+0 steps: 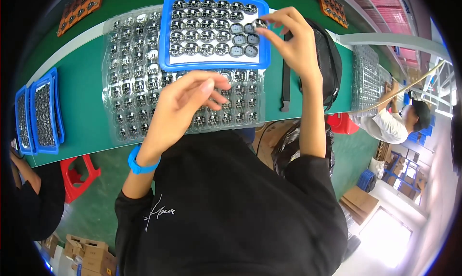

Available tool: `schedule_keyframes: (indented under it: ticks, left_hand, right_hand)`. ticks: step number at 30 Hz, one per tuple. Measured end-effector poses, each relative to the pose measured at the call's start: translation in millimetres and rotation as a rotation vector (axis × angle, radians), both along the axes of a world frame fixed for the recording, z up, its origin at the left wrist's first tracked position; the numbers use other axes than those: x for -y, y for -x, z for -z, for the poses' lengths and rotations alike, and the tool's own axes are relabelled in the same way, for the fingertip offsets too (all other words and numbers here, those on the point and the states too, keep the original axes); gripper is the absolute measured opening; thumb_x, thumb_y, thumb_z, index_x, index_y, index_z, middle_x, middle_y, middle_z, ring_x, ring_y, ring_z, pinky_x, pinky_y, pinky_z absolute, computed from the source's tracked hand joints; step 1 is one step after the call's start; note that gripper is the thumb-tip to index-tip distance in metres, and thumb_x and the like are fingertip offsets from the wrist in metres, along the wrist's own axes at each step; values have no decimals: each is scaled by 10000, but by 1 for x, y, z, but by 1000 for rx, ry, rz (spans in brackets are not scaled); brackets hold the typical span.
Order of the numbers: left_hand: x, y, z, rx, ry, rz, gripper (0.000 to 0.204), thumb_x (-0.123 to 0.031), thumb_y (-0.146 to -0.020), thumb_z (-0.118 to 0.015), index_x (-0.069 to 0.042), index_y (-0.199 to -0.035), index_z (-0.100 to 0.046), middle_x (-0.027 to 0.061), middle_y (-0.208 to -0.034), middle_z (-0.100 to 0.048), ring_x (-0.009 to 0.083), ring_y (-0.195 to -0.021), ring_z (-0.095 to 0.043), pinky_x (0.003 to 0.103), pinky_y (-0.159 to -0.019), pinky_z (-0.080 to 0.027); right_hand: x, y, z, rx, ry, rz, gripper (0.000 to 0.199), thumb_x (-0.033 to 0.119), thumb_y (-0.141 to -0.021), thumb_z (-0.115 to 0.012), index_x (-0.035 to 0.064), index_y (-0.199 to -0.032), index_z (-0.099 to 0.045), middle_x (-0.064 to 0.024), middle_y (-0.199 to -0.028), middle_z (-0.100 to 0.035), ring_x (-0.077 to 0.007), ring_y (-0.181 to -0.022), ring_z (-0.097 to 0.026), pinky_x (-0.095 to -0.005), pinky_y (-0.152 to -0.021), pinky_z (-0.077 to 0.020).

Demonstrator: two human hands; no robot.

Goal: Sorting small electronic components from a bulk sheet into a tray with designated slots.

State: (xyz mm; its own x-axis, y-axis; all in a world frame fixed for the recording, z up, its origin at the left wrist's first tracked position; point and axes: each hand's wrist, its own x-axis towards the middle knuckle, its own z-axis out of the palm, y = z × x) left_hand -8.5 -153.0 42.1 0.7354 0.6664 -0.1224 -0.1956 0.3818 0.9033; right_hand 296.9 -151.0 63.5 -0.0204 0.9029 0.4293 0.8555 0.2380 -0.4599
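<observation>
A blue tray (166, 35) with a white lining holds rows of small, shiny, dark round parts (207, 24); several pieces near its right side are greyer and duller. My right hand (299, 44) is at the tray's right rim, thumb and fingertips pinching one shiny round part (260, 24). Under the blue tray lies a larger clear plastic blister tray (107, 91), its pockets filled with similar parts. Over the blister tray's near middle hovers my left hand (180, 100), fingers loosely bent and apart, nothing seen in it. A blue band (139, 166) circles my left wrist.
To the right lies a black bag (328, 67) with a strap. Blue bins of small parts (45, 115) stand at the table's left end. Clear trays (365, 79) are stacked at the right, near another person (390, 124). Orange racks (81, 9) are beyond the far edge.
</observation>
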Motion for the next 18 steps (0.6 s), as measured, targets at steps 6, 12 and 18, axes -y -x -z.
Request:
schedule_keyframes:
  ticks: [6,12,18]
  left_hand:
    - [26,27,2,-53,-62,-143,265,-164,-1140,-559,49,-1215,-696,137,-1150,-751,161,-974,-718,312,-834,-570]
    - [36,48,2,-104,-67,-166,207,-128,-1119,-587,29,-1119,-722,104,-1048,-758,105,-861,-667,247,-674,-483]
    - [31,49,0,-156,-110,-109,197,-116,-1114,-592,20,-1092,-734,73,-998,-740,95,-856,-663,242,-662,-470]
  right_hand:
    - [-36,-22,29,49,22,-8,304,257,-825,-917,103,-1071,-826,-34,-975,-685,-217,-867,-663,-358,-768,-550]
    - [-34,-19,32,88,-6,15,280,224,-842,-903,125,-1095,-838,-8,-983,-709,-158,-875,-656,-314,-751,-503]
    - [-36,-22,34,90,15,-16,296,230,-831,-909,132,-1101,-837,-9,-984,-693,-172,-889,-644,-321,-761,-503]
